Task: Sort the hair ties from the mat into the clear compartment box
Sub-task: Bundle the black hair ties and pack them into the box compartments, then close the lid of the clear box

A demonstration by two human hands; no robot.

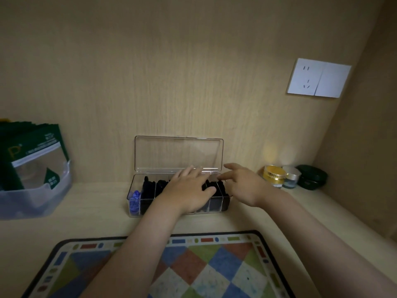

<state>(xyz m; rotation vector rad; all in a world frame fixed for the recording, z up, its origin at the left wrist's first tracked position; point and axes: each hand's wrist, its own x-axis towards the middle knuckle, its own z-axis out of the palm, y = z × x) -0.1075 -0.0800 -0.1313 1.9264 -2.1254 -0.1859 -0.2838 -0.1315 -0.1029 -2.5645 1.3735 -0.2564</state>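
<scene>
- Box (pixel 132 197): clear, with dividers, at 12 o'clock from the mat and against the back wall.
- Lid (pixel 178 152): open, standing upright behind the box.
- Black ties (pixel 150 186): these fill most of the compartments that show.
- Blue ties (pixel 135 200): in the end compartment at 9 o'clock.
- Left hand (pixel 189 190): palm down over the middle compartments, fingers straight and spread wide, pointing to 12 o'clock, thumb toward 3 o'clock. It covers what lies beneath, so I cannot tell whether it presses the ties.
- Right hand (pixel 242 183): at the box's 3 o'clock end, just beside the left hand but apart from it. Its fingers are loosely stretched toward 9 o'clock, with tips over the last compartment near the lid's lower edge.
- Mat (pixel 214 265): checked in blue, green, red and white, at 6 o'clock, under both forearms.
- Bin (pixel 32 203): translucent, at 9 o'clock, holding green packets (pixel 28 151).
- Gold jar (pixel 274 174), silver-lidded jar (pixel 291 177) and dark case (pixel 311 177): in a row at 3 o'clock from the box.
- Socket (pixel 319 78): white, on the wall at 2 o'clock.
</scene>
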